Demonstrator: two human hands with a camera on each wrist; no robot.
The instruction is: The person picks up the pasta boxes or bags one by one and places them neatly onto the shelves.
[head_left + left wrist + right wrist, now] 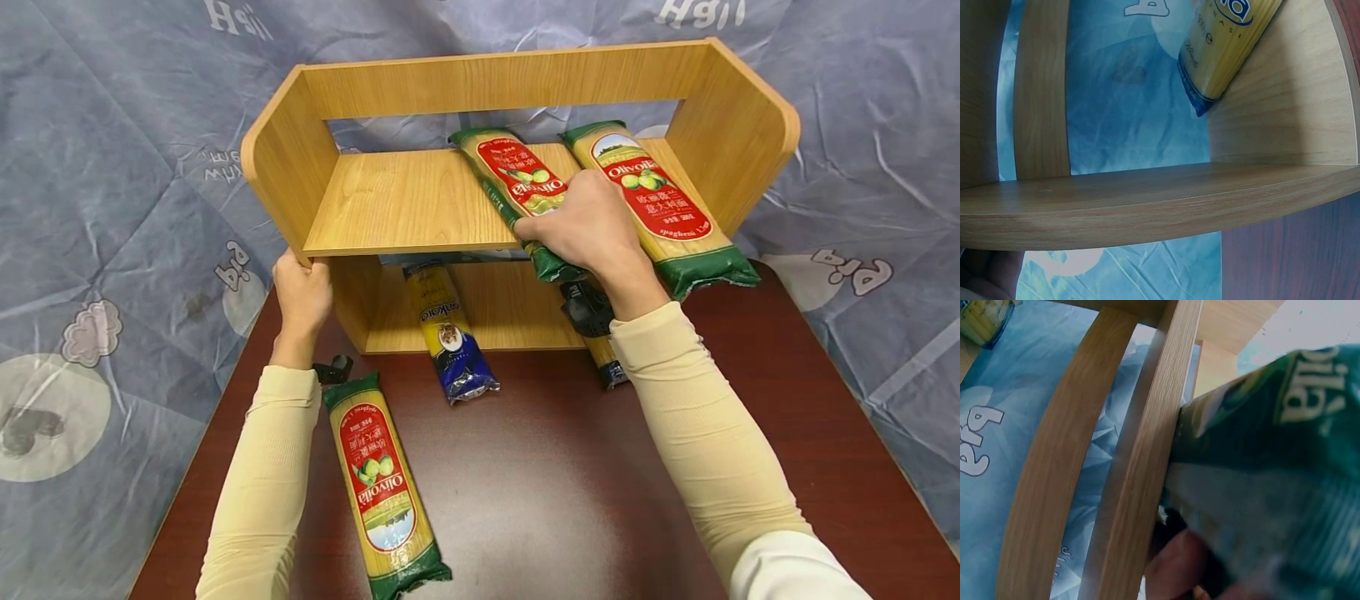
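Observation:
My right hand [588, 223] grips a green-ended spaghetti packet [517, 177] on the upper board of a wooden shelf unit [405, 200]. The packet's near end juts past the board's front edge, and its printed side looms large in the right wrist view. Just right of that hand, a second red-labelled spaghetti packet [652, 196] lies slanted on the same board, its near end overhanging too. With my left hand [302, 287] I hold the unit's left side panel near the upper board's front corner; only some of its fingers [988, 275] show in the left wrist view.
On the lower board lie a blue-and-yellow pasta packet [450, 337] and another packet [603, 354], mostly hidden behind the right forearm and a black wrist device [587, 308]. Another red-labelled spaghetti packet [382, 492] rests on the dark table [525, 500] at front left. A printed cloth [135, 208] hangs behind.

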